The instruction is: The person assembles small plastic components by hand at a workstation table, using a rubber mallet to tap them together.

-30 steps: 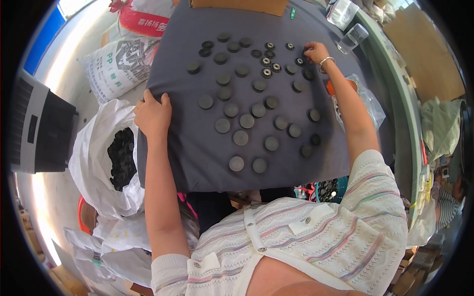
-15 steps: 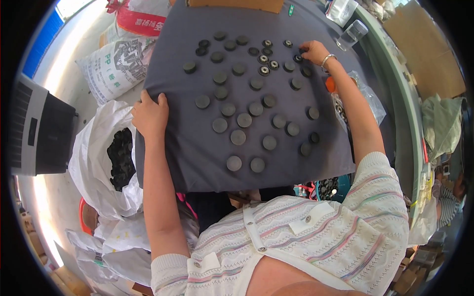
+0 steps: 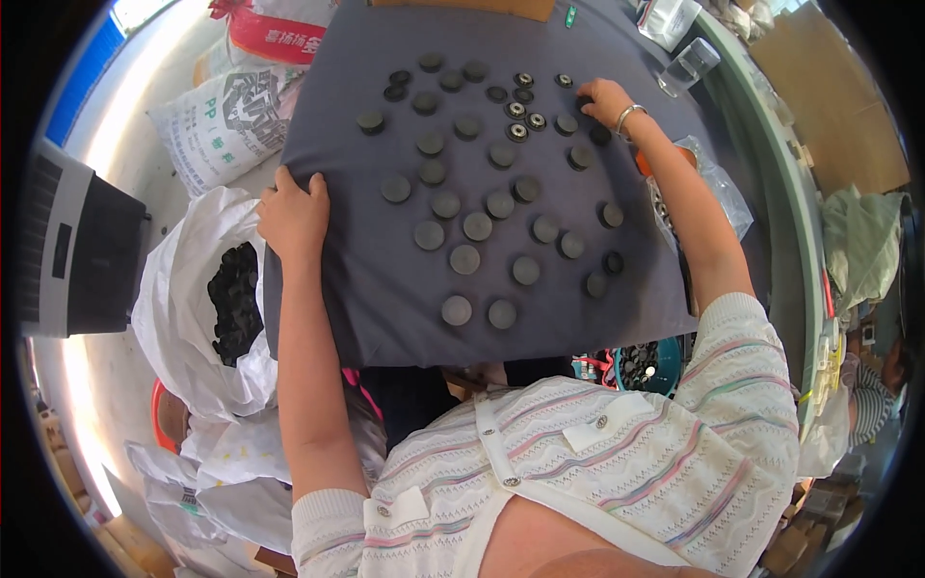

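Observation:
Many round black caps point(image 3: 477, 226) lie spread over a grey cloth-covered table point(image 3: 385, 289). Most show a plain flat top; several near the far right show a pale metal ring in the middle, like this ringed cap point(image 3: 515, 111). My right hand point(image 3: 609, 102), a bracelet on its wrist, is closed at the far right with its fingertips on a small black cap point(image 3: 584, 100), partly hidden by the fingers. At the table's left edge rests my left hand point(image 3: 294, 214), thumb and fingers apart, holding no cap.
Left of the table stands an open white sack point(image 3: 183, 299) of black pieces. Along the right side are a clear plastic cup point(image 3: 689, 67) and a clear bag point(image 3: 723, 197) beside my forearm. Below the near edge sits a teal basin point(image 3: 672, 371) of caps. A cardboard box point(image 3: 462, 8) borders the far side.
My right hand has shifted slightly left, and its fingers now cover the ringed cap that showed below them. My left hand stays at the table edge.

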A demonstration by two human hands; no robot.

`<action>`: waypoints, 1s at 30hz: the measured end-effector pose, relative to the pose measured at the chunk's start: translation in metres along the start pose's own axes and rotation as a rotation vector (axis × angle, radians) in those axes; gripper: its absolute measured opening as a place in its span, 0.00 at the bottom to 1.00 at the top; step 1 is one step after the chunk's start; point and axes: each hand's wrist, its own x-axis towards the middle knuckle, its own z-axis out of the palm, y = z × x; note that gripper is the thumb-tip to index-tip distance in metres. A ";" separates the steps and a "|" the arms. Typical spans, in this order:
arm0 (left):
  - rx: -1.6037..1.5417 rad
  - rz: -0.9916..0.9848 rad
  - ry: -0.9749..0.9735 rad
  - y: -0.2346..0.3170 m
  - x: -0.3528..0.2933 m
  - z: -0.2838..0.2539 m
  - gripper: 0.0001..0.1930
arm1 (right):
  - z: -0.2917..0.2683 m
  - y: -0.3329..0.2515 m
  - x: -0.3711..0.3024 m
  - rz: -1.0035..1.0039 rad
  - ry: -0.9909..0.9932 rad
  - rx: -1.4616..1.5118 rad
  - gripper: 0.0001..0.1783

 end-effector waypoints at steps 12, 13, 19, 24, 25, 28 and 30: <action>-0.151 0.073 0.036 -0.003 0.000 -0.007 0.17 | 0.005 -0.071 0.045 -0.389 0.081 0.109 0.22; -0.222 0.046 0.014 0.001 -0.003 -0.001 0.15 | 0.012 -0.057 0.048 -0.331 0.015 0.065 0.23; -0.429 -0.102 0.043 0.008 -0.005 0.001 0.24 | 0.064 0.028 0.097 -0.469 -0.001 0.235 0.22; -0.297 -0.143 0.043 -0.009 -0.007 0.003 0.27 | 0.064 -0.011 0.112 -0.359 -0.057 0.229 0.22; -0.300 -0.142 0.030 -0.008 -0.005 0.003 0.28 | 0.062 -0.010 0.111 -0.382 -0.024 0.195 0.21; -0.300 -0.149 0.006 -0.005 -0.005 0.001 0.28 | 0.060 -0.002 0.110 -0.433 0.048 0.130 0.19; -0.299 -0.133 0.027 0.001 -0.007 0.002 0.28 | 0.062 0.004 0.107 -0.466 0.082 0.096 0.19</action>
